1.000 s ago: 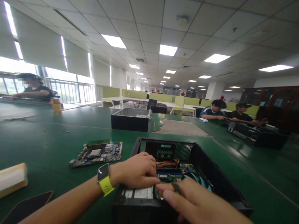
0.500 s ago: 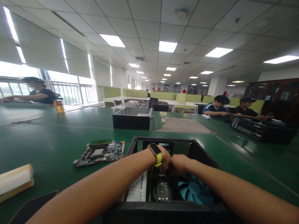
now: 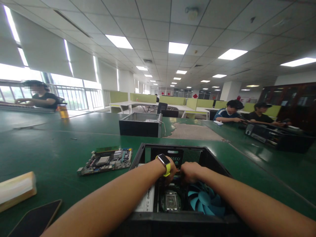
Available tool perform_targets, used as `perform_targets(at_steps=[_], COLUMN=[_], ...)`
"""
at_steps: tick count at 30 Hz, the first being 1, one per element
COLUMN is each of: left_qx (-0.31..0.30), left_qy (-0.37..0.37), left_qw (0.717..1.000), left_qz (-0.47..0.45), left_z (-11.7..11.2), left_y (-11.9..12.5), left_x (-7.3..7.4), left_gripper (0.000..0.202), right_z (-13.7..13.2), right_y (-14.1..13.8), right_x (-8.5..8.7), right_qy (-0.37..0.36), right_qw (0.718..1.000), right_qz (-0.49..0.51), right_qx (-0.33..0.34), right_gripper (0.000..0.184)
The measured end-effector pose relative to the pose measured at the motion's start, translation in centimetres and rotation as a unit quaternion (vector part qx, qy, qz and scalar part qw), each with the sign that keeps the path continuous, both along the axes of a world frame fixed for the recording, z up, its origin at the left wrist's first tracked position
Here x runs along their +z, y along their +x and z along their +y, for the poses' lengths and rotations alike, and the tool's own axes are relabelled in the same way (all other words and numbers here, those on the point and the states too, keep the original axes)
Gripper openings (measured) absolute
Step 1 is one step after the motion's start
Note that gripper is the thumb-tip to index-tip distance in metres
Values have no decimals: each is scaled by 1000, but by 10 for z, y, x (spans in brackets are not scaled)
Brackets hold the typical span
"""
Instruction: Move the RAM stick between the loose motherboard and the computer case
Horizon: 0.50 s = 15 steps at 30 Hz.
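Both my hands reach down into an open black computer case (image 3: 197, 220). My left hand (image 3: 171, 171), with a watch (image 3: 164, 160) on a yellow-green strap at its wrist, has its fingers bent downward and closed; what they pinch is hidden. Close by on its right, my right hand (image 3: 190, 171) is curled, fingertips out of sight behind the knuckles. Below the hands lie a metal CPU socket (image 3: 171, 200) on the board in the case and a blue fan (image 3: 204, 199). A white-labelled unit (image 3: 146, 202) sits along the case's left side.
A loose motherboard (image 3: 106, 161) lies left of the case. Nearer are a phone (image 3: 37, 219) and a pale block-like object (image 3: 18, 190). Another case (image 3: 140, 128) stands farther back on the green table (image 3: 74, 141). People work at the far left and right, beside a black case (image 3: 278, 136).
My hands have moved slightly apart inside the case, the left one a little to the left. The view has shifted slightly, showing more of the phone.
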<state>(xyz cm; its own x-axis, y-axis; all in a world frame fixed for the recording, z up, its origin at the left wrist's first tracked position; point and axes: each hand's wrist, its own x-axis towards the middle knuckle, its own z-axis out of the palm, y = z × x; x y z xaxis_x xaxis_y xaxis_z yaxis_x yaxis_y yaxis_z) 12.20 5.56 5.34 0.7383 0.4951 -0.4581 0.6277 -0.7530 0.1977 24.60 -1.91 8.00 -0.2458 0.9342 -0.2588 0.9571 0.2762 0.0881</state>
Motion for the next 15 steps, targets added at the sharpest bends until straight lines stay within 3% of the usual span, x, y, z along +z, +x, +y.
perform_targets(at_steps=[2, 5, 10, 15], left_qx=[-5, -6, -15, 4], left_qy=[-15, 0, 16, -6], left_qw=[994, 981, 983, 981], left_qz=[110, 194, 184, 196], left_z=[0, -1, -1, 1], left_y=[3, 4, -2, -3], left_x=[6, 18, 30, 22], left_gripper=[24, 20, 21, 19], right_z=[2, 4, 6, 8], right_y=[0, 2, 6, 9], right_x=[1, 0, -3, -3], right_qy=[-27, -25, 55, 104], right_qw=[1000, 1000, 998, 994], right_qz=[-2, 2, -7, -9], right_qx=[-8, -8, -8, -32], right_gripper=[42, 34, 27, 28])
